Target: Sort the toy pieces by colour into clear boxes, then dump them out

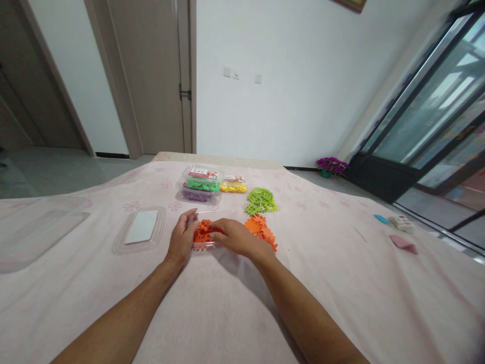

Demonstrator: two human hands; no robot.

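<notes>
A clear plastic box point(207, 246) stands on the cloth in front of me, with orange notched pieces point(200, 233) inside. My left hand point(182, 236) grips the box's left side, thumb and fingers around its wall. My right hand point(234, 235) reaches over the right side, its fingers bent together among the orange pieces; the fingertips partly hide what they pinch. To the right of the box, partly behind my right wrist, lies a flat patch of joined orange pieces point(261, 230). A similar light green patch point(260, 200) lies just beyond it.
Closed boxes of green pieces point(202, 184), purple pieces point(197, 195) and yellow pieces point(234, 188) stand farther back. A clear lid point(119, 245) with a white card lies left; a large clear container point(34, 237) is farther left. A small white box point(400, 223) and pink paper point(403, 243) lie right.
</notes>
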